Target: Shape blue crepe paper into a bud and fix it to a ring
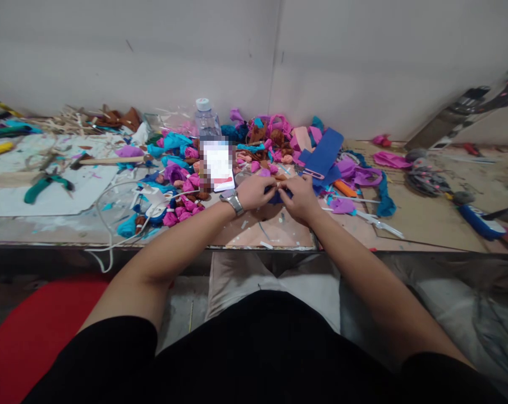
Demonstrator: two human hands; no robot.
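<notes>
Close together over the front of the workbench, both hands pinch a small piece of dark blue crepe paper [275, 197]. My left hand [255, 192], with a metal watch at the wrist, has its fingers closed on the left side of the piece. From the other side my right hand [301, 196] grips it with thumb and fingers pressed together. The fingers partly hide the piece. Just beyond my right hand lies a folded strip of dark blue crepe paper [324, 152]. A lit phone [218, 164] leans beyond my left hand.
Pink, blue and brown crumpled paper bundles [182, 213] crowd the bench around a capped bottle [207, 120]. Leftward are a hammer [114, 160], green-handled pliers [43, 188] and a looping white cable [100, 210]. Scissors [384, 224] and an orange-handled tool [344, 188] lie rightward.
</notes>
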